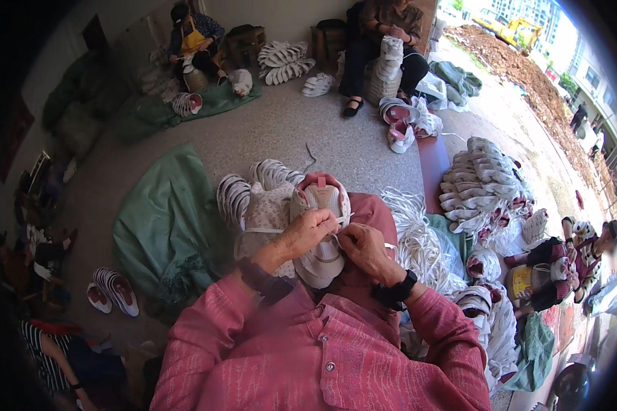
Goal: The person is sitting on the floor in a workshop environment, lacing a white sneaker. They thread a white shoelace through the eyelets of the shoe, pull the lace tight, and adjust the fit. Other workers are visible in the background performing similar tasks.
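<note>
Your left hand (304, 233) and right hand (366, 251) are both pinching the white lace (342, 220) of the pale shoe (320, 263). A green cloth (163, 212) is lying to your left.

Speckled grey hard floor (267, 133); plain off-white wall (281, 19) at back, two dark brown boxy furniture pieces (245, 46) standing near it. Flat reddish-brown strip (432, 171) runs along the floor's right side. Right is open, strong daylight; left is dim. Outside: pale bare ground (511, 116), long brown earth mound (504, 61), yellow excavator (519, 31), pale multi-storey building (593, 74).
</note>
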`<state>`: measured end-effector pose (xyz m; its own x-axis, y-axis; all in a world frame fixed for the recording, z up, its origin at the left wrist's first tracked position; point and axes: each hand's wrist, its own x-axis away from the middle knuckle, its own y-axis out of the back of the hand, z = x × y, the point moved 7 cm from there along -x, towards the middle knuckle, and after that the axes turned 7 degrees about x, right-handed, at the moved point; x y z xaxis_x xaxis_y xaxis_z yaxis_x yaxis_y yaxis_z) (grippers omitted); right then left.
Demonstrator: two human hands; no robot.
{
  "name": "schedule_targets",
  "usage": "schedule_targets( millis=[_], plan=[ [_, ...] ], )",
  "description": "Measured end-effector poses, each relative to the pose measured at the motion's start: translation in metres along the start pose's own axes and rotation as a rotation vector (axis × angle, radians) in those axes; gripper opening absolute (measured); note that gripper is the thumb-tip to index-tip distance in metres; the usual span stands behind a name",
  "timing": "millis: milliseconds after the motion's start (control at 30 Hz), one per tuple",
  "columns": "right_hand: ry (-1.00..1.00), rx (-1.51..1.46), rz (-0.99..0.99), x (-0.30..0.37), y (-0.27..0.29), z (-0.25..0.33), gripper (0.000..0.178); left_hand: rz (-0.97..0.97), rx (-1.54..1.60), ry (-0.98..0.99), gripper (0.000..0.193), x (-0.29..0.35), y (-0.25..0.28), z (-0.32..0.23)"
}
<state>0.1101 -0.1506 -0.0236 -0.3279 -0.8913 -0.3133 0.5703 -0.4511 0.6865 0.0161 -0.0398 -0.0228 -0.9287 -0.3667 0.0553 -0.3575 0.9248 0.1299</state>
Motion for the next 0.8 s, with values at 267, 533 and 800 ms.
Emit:
schedule_targets(
  millis=[267, 533, 800],
  plan=[
    [0.178, 0.396, 0.004, -0.02, 0.033, 0.029, 0.027, -0.098, -0.213, -0.204, 0.023, 0.01, -0.001, -0.016],
    [0.604, 0.509, 0.201, -0.036, 0.024, 0.041, 0.036, -0.038, -0.626, -0.692, 0.015, 0.039, -0.014, -0.064],
    [0.463, 0.519, 0.301, -0.038, 0.011, 0.031, 0.03, 0.011, -0.945, -0.737, 0.02, 0.038, -0.015, -0.05]
  ],
)
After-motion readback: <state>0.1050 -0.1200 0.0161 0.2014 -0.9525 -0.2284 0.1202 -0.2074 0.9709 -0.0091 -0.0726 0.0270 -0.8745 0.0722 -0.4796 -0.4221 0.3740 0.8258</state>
